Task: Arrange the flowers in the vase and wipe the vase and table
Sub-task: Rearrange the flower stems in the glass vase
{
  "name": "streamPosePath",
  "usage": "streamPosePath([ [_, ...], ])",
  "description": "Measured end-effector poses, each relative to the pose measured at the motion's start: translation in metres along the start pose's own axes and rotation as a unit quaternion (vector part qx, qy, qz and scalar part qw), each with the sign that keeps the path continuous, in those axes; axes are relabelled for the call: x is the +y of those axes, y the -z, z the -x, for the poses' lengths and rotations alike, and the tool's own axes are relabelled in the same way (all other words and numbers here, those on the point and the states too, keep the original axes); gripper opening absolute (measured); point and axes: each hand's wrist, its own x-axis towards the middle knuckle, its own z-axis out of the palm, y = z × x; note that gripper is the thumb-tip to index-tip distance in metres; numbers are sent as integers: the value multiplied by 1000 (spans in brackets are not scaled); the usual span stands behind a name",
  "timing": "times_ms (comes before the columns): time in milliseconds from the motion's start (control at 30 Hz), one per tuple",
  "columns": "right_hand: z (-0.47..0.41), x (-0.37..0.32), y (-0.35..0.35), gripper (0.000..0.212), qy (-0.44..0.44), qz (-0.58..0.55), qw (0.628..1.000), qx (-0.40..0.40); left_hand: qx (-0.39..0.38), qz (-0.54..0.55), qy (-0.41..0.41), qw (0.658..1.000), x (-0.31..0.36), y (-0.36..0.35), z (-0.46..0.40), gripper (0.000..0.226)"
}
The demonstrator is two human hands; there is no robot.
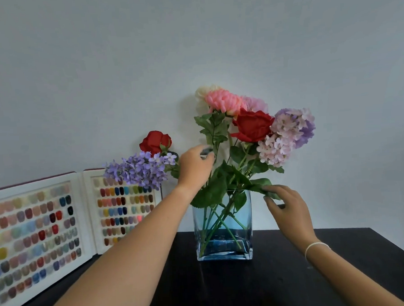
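A dark, matte table [285, 284] holds a square blue-tinted glass vase [223, 233] at the centre, upright. Green stems cross inside it and fan upward to 12 and 1 o'clock. The right hand [287, 209], at 3 o'clock of the rim, touches a leaf [260, 185] with loosely spread fingers. The left hand [194, 168], at 10 o'clock, pinches a stem below the pink bloom [222, 100]. Behind it lean a lilac sprig [138, 170] and red rose [154, 141]. An open nail-swatch book [36, 231] stands at 9 o'clock.
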Motion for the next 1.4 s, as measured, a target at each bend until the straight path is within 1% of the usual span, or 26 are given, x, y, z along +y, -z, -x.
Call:
streamPosePath([
  [133,0,2,-1,23,-6,-24,1000,0,-15,-50,42,998,0,-12,-20,23],
  [200,1,4,-1,24,-6,-34,999,-2,-28,-85,77,993,-3,-17,-29,14],
  [300,3,7,-2,26,-8,-45,999,-9,-22,-111,118,987,-6,-23,-37,17],
  [367,4,9,-2,27,-9,-55,998,-12,-6,-122,125,985,-6,-26,-37,17],
  [433,5,11,-4,28,-12,-63,998,-14,6,-128,117,985,-4,-30,-34,26],
  [533,7,14,-7,27,-20,-75,997,-17,7,-101,111,989,-6,-35,-32,34],
  [700,7,14,-8,29,-18,-81,996,-8,-3,-75,128,989,-9,-32,-34,24],
  [800,6,14,-7,29,-18,-80,997,-7,13,-36,141,989,-12,-24,-34,21],
  [900,6,14,-6,26,-21,-81,996,-4,33,2,149,988,-16,-17,-31,24],
  [1033,5,11,-6,25,-23,-81,996,4,52,53,154,985,-14,-10,-30,14],
  [1200,3,8,-4,23,-27,-91,995,12,97,104,144,979,-4,-6,-34,11],
  [1300,3,6,-4,27,-30,-100,994,12,122,137,178,967,-6,-8,-34,23],
  [1333,3,6,-5,28,-31,-103,994,12,126,137,191,964,-8,-10,-32,23],
  [1400,5,6,-6,29,-34,-110,993,11,118,100,206,966,-14,-13,-26,16],
])
